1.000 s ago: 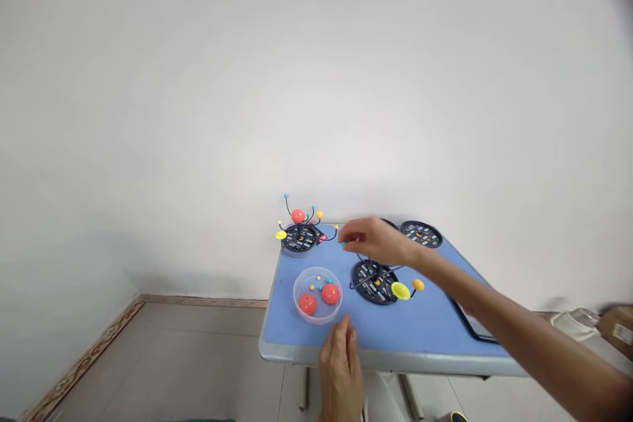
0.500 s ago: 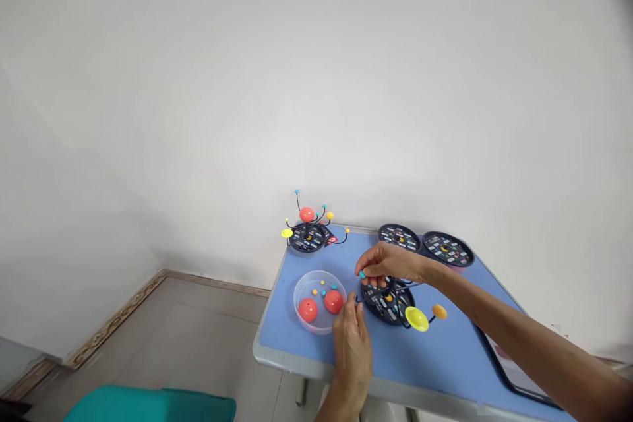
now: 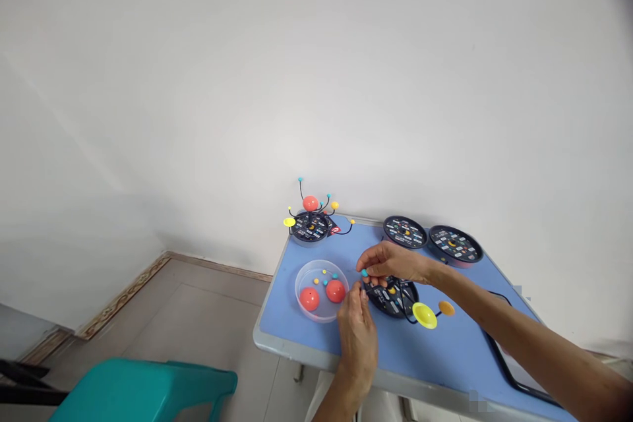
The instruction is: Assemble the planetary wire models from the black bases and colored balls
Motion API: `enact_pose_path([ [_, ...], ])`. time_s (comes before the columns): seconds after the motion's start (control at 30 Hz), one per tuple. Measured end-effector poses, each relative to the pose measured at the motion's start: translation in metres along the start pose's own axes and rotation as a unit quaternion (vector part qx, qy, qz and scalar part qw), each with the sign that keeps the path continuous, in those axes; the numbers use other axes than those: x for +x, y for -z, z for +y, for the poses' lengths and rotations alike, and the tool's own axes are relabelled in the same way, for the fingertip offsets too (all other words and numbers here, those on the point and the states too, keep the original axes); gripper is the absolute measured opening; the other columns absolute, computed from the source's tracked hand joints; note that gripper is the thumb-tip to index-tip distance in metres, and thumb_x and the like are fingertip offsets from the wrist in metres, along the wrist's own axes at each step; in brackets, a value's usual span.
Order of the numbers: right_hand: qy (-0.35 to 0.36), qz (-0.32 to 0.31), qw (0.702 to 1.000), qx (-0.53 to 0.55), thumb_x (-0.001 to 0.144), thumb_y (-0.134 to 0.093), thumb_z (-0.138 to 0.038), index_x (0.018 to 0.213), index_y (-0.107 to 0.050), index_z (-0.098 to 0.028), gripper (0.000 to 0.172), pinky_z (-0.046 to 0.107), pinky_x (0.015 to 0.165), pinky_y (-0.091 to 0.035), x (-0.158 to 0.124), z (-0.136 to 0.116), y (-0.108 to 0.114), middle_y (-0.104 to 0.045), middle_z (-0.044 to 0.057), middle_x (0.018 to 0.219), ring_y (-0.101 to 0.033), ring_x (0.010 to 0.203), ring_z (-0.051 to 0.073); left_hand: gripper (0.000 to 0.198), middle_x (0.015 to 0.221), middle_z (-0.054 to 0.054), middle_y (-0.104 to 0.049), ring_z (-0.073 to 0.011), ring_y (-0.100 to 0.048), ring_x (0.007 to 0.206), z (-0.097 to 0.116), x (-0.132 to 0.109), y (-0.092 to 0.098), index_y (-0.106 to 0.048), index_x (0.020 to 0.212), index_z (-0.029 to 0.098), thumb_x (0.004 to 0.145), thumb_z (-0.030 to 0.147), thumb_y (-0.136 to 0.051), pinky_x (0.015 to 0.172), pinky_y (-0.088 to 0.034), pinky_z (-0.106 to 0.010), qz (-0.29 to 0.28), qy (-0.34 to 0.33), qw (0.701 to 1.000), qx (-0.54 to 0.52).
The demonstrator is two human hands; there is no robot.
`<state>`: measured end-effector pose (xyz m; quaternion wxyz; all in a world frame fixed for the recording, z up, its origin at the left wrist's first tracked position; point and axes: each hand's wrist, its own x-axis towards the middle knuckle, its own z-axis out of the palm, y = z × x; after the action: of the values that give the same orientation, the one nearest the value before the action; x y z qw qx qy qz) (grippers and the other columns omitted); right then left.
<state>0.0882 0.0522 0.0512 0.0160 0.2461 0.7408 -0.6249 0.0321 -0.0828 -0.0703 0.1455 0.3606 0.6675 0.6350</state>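
Observation:
Over the near black disc base [image 3: 393, 297], my right hand [image 3: 390, 262] pinches a small teal ball [image 3: 364, 273]. Just below and left of it, my left hand [image 3: 357, 323] has its fingers closed on the end of a thin black arm of that base. The ball is right beside the arm's tip; whether they touch is hard to tell. A yellow ringed ball [image 3: 424, 316] and an orange ball [image 3: 446, 308] sit on other arms at the right. Left of my hands, a clear round tray [image 3: 298, 290] holds two red balls [image 3: 335, 291] and several small balls.
A model with a red ball [image 3: 310, 203] on top stands at the table's back left. Two more disc bases [image 3: 405, 232] lie at the back right. A tablet [image 3: 524, 369] is under my right forearm. A teal stool [image 3: 133, 389] stands on the floor.
The view has shifted slightly, showing more of the stool. The teal ball and the arm's tip are closer together, with both hands still pinching.

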Motion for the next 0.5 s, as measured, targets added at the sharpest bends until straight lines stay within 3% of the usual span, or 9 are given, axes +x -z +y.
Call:
enact_pose_path([
  [0.17,0.02,0.044,0.996,-0.078,0.061,-0.065,-0.025,0.078,-0.068,-0.015,0.02,0.022,0.048,-0.035,-0.002,0.001,-0.004,-0.058,-0.004,0.056,-0.047,0.051,0.01,0.047,0.082,-0.01,-0.07,-0.0213,-0.067,0.071,0.0,-0.002,0.0,-0.065,0.114,0.016,0.095,0.049,-0.037,0.067,-0.055,-0.034,-0.002,0.011,1.0,-0.01],
  [0.5,0.057,0.046,0.979,-0.19,0.063,-0.06,-0.023,0.079,-0.069,-0.014,0.02,0.023,0.051,-0.038,-0.001,0.01,-0.006,-0.058,-0.002,0.058,-0.049,0.054,0.012,0.042,0.086,-0.01,-0.071,-0.0214,-0.068,0.077,0.003,-0.002,0.001,-0.065,0.113,0.017,0.095,0.046,-0.039,0.072,-0.055,-0.034,0.0,0.022,0.999,-0.026],
])
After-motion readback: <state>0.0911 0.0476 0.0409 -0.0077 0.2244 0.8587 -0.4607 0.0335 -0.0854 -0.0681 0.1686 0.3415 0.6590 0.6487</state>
